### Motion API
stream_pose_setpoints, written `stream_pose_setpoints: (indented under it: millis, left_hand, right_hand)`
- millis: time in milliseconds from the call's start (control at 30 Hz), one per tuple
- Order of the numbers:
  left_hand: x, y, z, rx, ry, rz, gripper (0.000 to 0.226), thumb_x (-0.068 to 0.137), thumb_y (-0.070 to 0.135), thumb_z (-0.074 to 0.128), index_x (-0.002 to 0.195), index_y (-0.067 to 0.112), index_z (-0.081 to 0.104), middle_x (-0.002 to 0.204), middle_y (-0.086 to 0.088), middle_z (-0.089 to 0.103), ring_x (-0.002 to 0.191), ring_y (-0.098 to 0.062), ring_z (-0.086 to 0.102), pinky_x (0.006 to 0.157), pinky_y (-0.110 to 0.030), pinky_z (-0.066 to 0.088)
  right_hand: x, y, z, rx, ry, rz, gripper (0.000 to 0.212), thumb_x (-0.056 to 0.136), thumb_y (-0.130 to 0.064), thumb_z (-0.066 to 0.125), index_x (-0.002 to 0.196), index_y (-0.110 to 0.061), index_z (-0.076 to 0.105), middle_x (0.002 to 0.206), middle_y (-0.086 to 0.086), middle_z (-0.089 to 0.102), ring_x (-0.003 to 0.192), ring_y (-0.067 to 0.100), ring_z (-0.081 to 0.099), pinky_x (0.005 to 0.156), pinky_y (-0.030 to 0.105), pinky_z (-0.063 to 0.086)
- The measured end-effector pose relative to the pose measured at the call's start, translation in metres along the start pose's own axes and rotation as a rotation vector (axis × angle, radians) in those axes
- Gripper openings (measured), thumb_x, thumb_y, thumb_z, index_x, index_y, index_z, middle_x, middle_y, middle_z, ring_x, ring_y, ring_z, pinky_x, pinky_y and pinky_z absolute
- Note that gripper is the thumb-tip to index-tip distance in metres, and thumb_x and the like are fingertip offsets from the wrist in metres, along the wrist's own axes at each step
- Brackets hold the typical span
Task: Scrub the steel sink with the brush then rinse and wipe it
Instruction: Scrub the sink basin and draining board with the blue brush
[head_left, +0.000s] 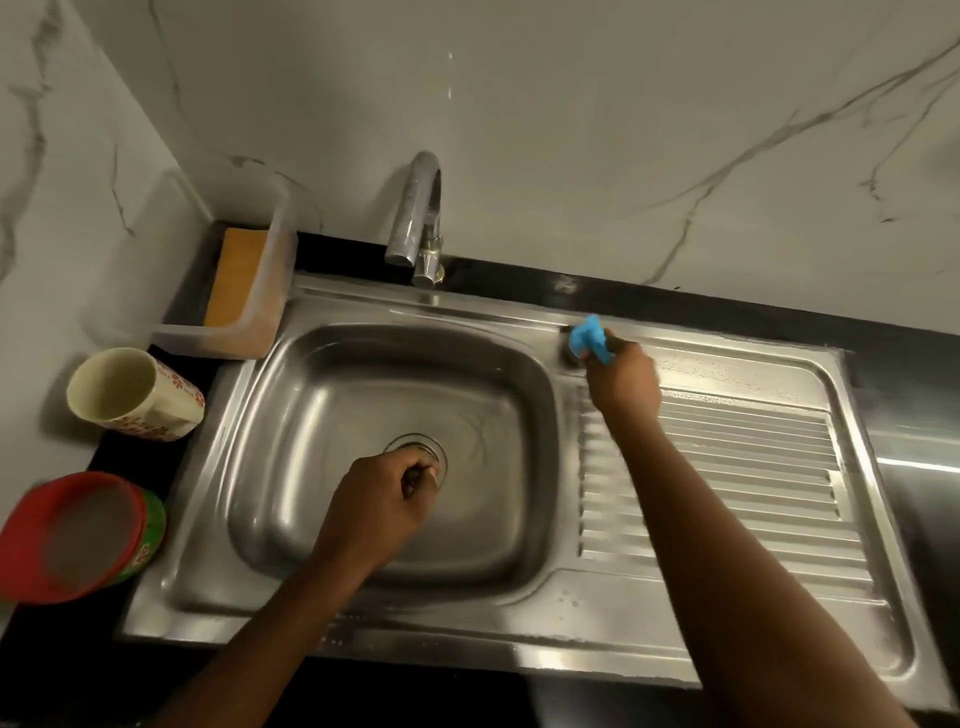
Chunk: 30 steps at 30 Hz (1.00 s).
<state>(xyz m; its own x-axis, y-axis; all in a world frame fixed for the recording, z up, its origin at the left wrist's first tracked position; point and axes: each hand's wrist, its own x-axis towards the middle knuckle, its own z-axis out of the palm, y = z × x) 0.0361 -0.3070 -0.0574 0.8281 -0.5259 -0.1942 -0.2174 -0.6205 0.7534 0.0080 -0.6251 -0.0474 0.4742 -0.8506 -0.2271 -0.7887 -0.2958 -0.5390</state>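
The steel sink (322, 364) has a deep basin on the left and a ribbed drainboard (727, 467) on the right. My right hand (621, 382) grips a brush with a blue handle (589, 338), its dark head pressed on the sink's rim at the basin's far right corner. My left hand (382, 501) hovers over the basin, fingers curled into a loose fist with nothing visible in it, partly covering the drain (415, 447). The tap (415, 218) stands behind the basin with no water running.
A clear plastic tray (260, 322) holding an orange sponge (236, 275) sits at the far left corner. A cream mug (135, 395) lies on its side left of the sink. A red-lidded tub (78, 535) stands near the front left. Marble wall behind.
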Motion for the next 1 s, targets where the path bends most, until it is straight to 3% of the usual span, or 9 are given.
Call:
stream_pose_setpoints:
  millis: [100, 200, 267, 367, 467, 533, 700, 833, 1000]
  left_hand:
    - [0.001, -0.011, -0.01, 0.009, 0.003, -0.001, 0.019, 0.09, 0.042, 0.063, 0.101, 0.033, 0.076, 0.09, 0.02, 0.076, 0.082, 0.003, 0.071, 0.075, -0.034, 0.062]
    - [0.001, -0.022, -0.02, 0.001, -0.014, 0.007, 0.009, 0.094, 0.031, 0.071, 0.102, 0.032, 0.076, 0.088, 0.02, 0.075, 0.081, 0.003, 0.07, 0.077, -0.032, 0.062]
    - [0.002, -0.026, -0.027, 0.014, -0.027, 0.018, 0.009, 0.094, 0.03, 0.071, 0.102, 0.032, 0.076, 0.089, 0.019, 0.075, 0.081, 0.001, 0.07, 0.077, -0.032, 0.062]
    - [0.006, -0.027, -0.034, 0.027, -0.014, 0.043, 0.007, 0.094, 0.027, 0.071, 0.098, 0.03, 0.076, 0.086, 0.019, 0.074, 0.079, 0.002, 0.069, 0.074, -0.025, 0.06]
    - [0.012, -0.029, -0.039, 0.007, 0.017, 0.057, 0.007, 0.095, 0.026, 0.07, 0.096, 0.027, 0.077, 0.085, 0.019, 0.075, 0.079, 0.003, 0.069, 0.071, -0.022, 0.059]
    - [0.014, -0.031, -0.041, -0.013, 0.014, 0.053, 0.008, 0.095, 0.027, 0.069, 0.097, 0.028, 0.077, 0.087, 0.019, 0.075, 0.08, 0.004, 0.07, 0.072, -0.023, 0.06]
    - [0.018, -0.035, -0.043, -0.036, 0.013, 0.054, 0.009, 0.095, 0.027, 0.069, 0.098, 0.028, 0.077, 0.087, 0.019, 0.075, 0.082, 0.003, 0.07, 0.073, -0.026, 0.061]
    - [0.02, -0.039, -0.048, -0.032, 0.01, 0.053, 0.009, 0.096, 0.026, 0.068, 0.098, 0.028, 0.077, 0.087, 0.019, 0.074, 0.082, 0.003, 0.07, 0.074, -0.027, 0.061]
    - [0.021, -0.044, -0.062, 0.001, 0.018, 0.053, 0.009, 0.096, 0.026, 0.069, 0.102, 0.027, 0.076, 0.088, 0.018, 0.074, 0.082, 0.0, 0.07, 0.077, -0.029, 0.062]
  right_hand:
    - [-0.025, -0.048, 0.052, 0.079, -0.077, -0.125, 0.029, 0.104, -0.033, 0.06, 0.131, -0.025, 0.064, 0.107, -0.001, 0.071, 0.099, 0.018, 0.07, 0.081, 0.032, 0.052]
    - [-0.051, -0.087, 0.096, 0.02, -0.15, -0.237, 0.047, 0.104, -0.029, 0.059, 0.149, -0.033, 0.048, 0.123, 0.003, 0.068, 0.104, 0.018, 0.069, 0.091, 0.037, 0.058]
    - [-0.06, -0.105, 0.111, -0.056, -0.187, -0.308, 0.057, 0.103, -0.026, 0.061, 0.155, -0.034, 0.04, 0.124, 0.005, 0.066, 0.1, 0.017, 0.066, 0.09, 0.038, 0.059]
    - [-0.054, -0.099, 0.108, -0.135, -0.145, -0.348, 0.055, 0.103, -0.034, 0.061, 0.155, -0.036, 0.041, 0.12, 0.003, 0.068, 0.094, 0.014, 0.064, 0.083, 0.034, 0.058]
    - [-0.033, -0.053, 0.079, -0.058, -0.052, -0.257, 0.045, 0.103, -0.045, 0.057, 0.147, -0.035, 0.053, 0.11, -0.005, 0.07, 0.095, 0.015, 0.068, 0.08, 0.033, 0.055]
    - [-0.02, -0.019, 0.052, -0.01, 0.029, -0.151, 0.037, 0.101, -0.049, 0.058, 0.131, -0.03, 0.066, 0.104, -0.001, 0.075, 0.093, 0.02, 0.072, 0.079, 0.038, 0.059]
    - [0.001, -0.007, 0.024, 0.05, 0.117, 0.095, 0.036, 0.101, -0.035, 0.064, 0.131, -0.016, 0.066, 0.114, 0.007, 0.074, 0.096, 0.025, 0.07, 0.082, 0.039, 0.057]
    - [-0.031, -0.053, 0.079, 0.1, 0.025, -0.044, 0.031, 0.102, -0.037, 0.061, 0.13, -0.023, 0.065, 0.109, -0.002, 0.073, 0.096, 0.016, 0.07, 0.082, 0.035, 0.058]
    - [-0.07, -0.125, 0.141, 0.024, -0.15, -0.277, 0.055, 0.104, -0.032, 0.058, 0.155, -0.038, 0.038, 0.127, 0.008, 0.065, 0.106, 0.022, 0.067, 0.091, 0.038, 0.058]
